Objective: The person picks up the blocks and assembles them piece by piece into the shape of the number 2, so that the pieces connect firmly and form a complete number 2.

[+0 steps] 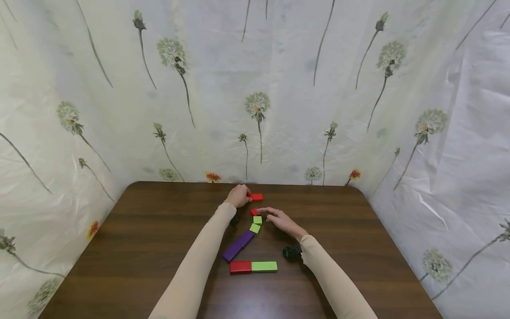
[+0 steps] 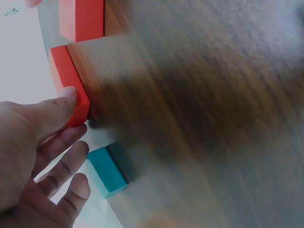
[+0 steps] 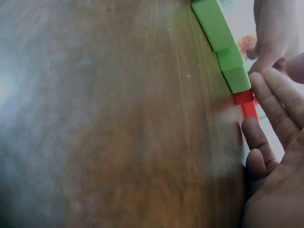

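Observation:
My left hand (image 1: 238, 196) is at the far side of the table, pinching one end of a long red block (image 2: 68, 78) with thumb on top and the other fingers bent below. In the head view, the rest of this red block (image 1: 256, 197) sticks out to the right. A teal block (image 2: 108, 172) lies beside those lower fingers. Slightly nearer, my right hand (image 1: 280, 221) has its fingers stretched toward a second red block (image 1: 254, 212). Its fingertips (image 3: 256, 80) are right at the blocks, partly hiding them. Two light green blocks (image 1: 255, 224) follow that red one.
A purple piece (image 1: 238, 246) runs diagonally from the green blocks toward the front. Before it, a red block (image 1: 241, 267) and a light green block (image 1: 264, 266) lie end to end. A flowered curtain (image 1: 215, 133) borders the wooden table (image 1: 338, 230).

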Tool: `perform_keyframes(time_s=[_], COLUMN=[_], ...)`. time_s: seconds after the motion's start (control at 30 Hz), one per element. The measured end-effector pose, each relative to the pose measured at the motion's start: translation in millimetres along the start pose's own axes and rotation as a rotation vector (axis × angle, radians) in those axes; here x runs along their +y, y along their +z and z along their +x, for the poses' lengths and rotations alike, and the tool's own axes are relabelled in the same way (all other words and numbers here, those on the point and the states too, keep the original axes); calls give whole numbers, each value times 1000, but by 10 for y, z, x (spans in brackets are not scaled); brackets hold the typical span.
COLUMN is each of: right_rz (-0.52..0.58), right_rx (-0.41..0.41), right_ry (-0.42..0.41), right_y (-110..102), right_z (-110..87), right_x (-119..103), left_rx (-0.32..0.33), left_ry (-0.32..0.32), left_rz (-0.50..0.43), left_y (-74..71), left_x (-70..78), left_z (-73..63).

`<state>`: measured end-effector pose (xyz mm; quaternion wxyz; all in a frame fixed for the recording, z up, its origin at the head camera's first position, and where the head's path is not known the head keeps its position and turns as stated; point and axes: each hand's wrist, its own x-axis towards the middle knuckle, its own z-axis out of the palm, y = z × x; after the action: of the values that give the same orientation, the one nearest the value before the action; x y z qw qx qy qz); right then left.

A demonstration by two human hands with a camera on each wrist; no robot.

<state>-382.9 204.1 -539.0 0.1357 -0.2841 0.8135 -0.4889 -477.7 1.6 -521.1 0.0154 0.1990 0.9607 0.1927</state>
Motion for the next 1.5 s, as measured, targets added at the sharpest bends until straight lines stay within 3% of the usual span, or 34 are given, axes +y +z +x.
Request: perform_keyframes(time_s=[0.23,0.43,0.93,1.07,1.3,1.5], right_rz=[19,10,4,-14,-37,-58], right_rx=[10,13,26,25,81,112], right_ry=[45,58,52,70,112,106], right_y=[9,2,19,10,37,66], right_z=[6,15,-2,26,114,108], right_x=[16,3,-19,13,300,322], left_rx=[-40,-60,-45,-45,-59,-60], left_ry=[-23,-27,7,7,42,49], left_rz=[-70,-72,-89,-96,-74,-59], left_y=[-72,-93,-96,-102,-103,-66], left_x=[-52,-131,-223,-233,-240,-265], left_z=[-96,-125,-209,-230,-262,-263])
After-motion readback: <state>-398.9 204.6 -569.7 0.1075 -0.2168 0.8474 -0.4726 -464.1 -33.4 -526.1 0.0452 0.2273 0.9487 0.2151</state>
